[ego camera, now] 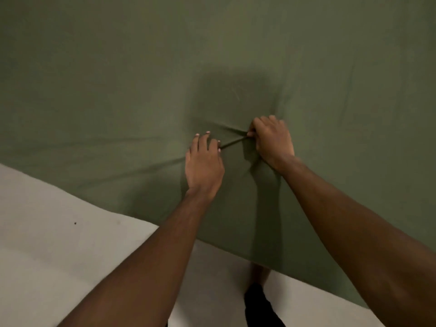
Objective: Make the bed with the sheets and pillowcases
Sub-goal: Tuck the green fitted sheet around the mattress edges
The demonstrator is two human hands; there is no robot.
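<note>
Both hands are down on the green sheet (141,79), right in the middle of the frame. The sheet fills the whole upper part of the picture and most of the right side, lying broad and mostly smooth, and its lower edge runs on a slant from the left edge down toward the lower right.

The right hand (271,140) sits just right of centre, fingers curled tight into a fist around a bunch of the fabric. From that grip a thin raised fold (233,141) stretches taut, down and left, straight to the left hand (204,164). The left hand lies just beside it, slightly lower, palm down, fingers fairly long and a little apart, tips on the cloth. The fold ends at its fingers on the side facing the right hand, but whether they pinch it or only rest against it I cannot tell.

Creases fan out from the two hands toward the left of the frame. Both bare forearms come up from the bottom corners.

Lower left and bottom centre there's a pale grey surface (59,232) showing past the sheet's edge, and a dark garment (259,305) at bottom centre
</note>
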